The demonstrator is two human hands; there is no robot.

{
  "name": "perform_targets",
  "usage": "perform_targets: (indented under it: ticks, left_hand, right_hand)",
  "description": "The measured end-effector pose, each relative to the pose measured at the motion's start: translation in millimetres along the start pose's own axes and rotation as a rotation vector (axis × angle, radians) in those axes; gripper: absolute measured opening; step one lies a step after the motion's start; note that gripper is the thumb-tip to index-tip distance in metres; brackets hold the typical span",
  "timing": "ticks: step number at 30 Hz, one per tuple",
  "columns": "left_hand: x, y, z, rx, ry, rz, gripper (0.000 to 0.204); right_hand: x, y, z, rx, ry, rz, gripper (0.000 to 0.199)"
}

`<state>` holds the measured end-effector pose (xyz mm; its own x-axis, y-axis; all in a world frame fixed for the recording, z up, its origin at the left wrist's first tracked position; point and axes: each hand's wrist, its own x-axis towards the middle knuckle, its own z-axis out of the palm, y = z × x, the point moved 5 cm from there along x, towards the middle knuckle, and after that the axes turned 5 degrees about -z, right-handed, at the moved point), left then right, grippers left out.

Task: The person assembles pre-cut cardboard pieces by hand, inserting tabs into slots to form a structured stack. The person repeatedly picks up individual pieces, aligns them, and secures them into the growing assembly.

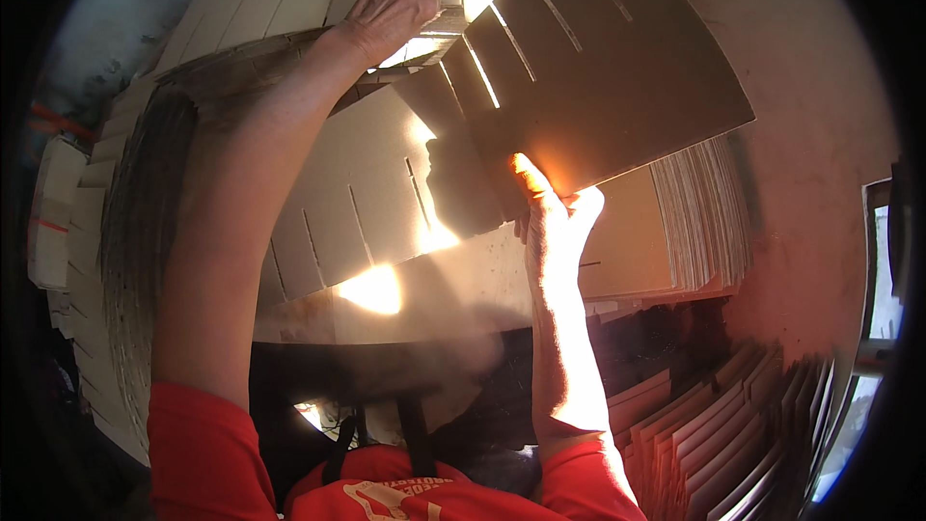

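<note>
In my right hand (558,212) is a brown slotted cardboard sheet (627,77). The thumb lies on its face near the lower edge, with the other fingers mostly hidden beneath. The sheet is tilted, its slots toward the upper left. Farther off, my left hand (394,12) is curled closed at the near edge of a stack of slotted cardboard (280,0); what its fingers hold, if anything, is hidden. Another slotted cardboard sheet (338,193) lies between my arms, partly in shadow and overlapped by the held sheet.
A thick cardboard stack (704,222) stands on the right of the table (463,289). More cardboard pieces (723,434) stand in rows below it at the lower right. Slotted cardboard bundles (63,212) line the left side. Bright sunlight patches fall across the middle.
</note>
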<state>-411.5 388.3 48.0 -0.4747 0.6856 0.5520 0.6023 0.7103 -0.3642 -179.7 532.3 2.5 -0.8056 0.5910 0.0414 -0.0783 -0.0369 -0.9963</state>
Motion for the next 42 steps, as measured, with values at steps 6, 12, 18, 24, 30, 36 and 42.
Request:
perform_targets:
  ticks: [6,12,18,24,30,36,42]
  left_hand:
    - [-10.0,-8.7,-13.2,-0.307,0.156,0.015,0.012]
    - [-12.3,-2.3,-19.8,0.001,0.128,0.148,0.031]
    - [-25.1,22.9,-19.9,0.197,-0.037,0.193,0.037]
    - [-48.1,58.7,-46.8,0.070,0.046,0.332,0.021]
    - [-60.5,82.8,-83.9,-0.040,0.019,0.287,0.006]
    - [-66.9,77.5,-83.6,-0.019,-0.058,0.308,0.011]
    - [-66.5,76.7,-70.7,0.095,-0.083,0.310,0.010]
  right_hand:
    - [-2.0,2.7,0.6,-0.012,0.047,-0.008,0.016]
    - [-4.0,-4.7,1.2,0.014,0.002,-0.061,0.017]
    - [-4.8,-6.7,5.2,0.012,-0.005,-0.012,0.016]
    - [-1.8,-2.0,-1.3,-0.013,-0.015,-0.098,0.017]
    - [0.3,-6.4,-1.4,-0.018,-0.059,-0.282,0.021]
    - [-2.7,-33.6,-1.3,0.020,-0.082,-0.266,0.015]
    - [2.8,-36.7,-11.1,-0.015,-0.105,-0.295,0.011]
